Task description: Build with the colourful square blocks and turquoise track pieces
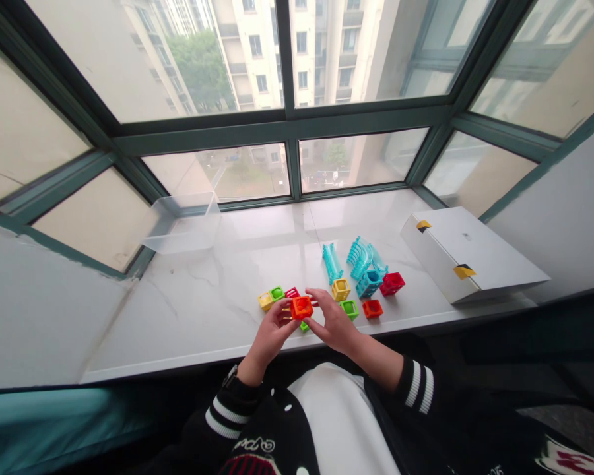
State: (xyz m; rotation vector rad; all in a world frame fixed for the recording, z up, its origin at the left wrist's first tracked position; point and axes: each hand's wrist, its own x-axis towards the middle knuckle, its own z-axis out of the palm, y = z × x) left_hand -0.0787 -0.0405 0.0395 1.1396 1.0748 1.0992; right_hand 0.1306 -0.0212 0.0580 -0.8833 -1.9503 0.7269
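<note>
An orange toy block with a round opening in its top is held between my two hands above the sill. My left hand grips its left side with thumb and fingers. On the right side, the fingertips of my right hand close around the same block. Just behind lie a yellow block, a green block and a red block, partly covered by my hands. Another green piece shows beneath the held block. To the right of my right hand sits a green block.
Further right are a yellow block, a blue block, a red block, an orange-red block and clear blue track pieces. A transparent bin stands left; a white box stands right, by the window.
</note>
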